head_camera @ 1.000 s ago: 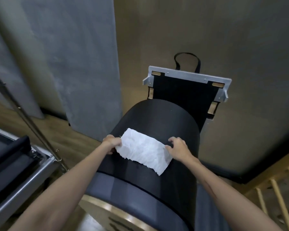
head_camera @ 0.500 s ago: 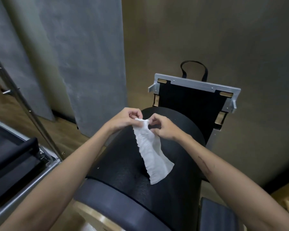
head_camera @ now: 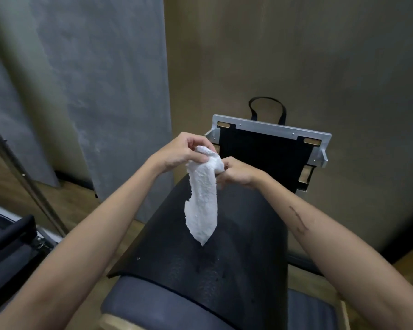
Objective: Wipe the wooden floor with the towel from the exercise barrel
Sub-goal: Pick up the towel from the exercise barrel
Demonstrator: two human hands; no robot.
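Gathering white terry towel (head_camera: 202, 201) | both hands pinch top, frame centre: left hand (head_camera: 177, 154), right hand (head_camera: 237, 173) | hangs above black padded exercise barrel (head_camera: 224, 265), bunched for wiping

Both my forearms reach forward, hands meeting at chest line. My left hand (head_camera: 181, 154) curls its fingers and thumb around the bunched top of the white towel (head_camera: 203, 198). My right hand (head_camera: 239, 175) pinches the same top from the opposite side.

The towel (head_camera: 204, 198) is held above the exercise barrel (head_camera: 224, 246), gripped at its top by the left hand (head_camera: 179, 153) and, just right, the right hand (head_camera: 236, 175); a metal-framed panel (head_camera: 270, 148) stands behind.
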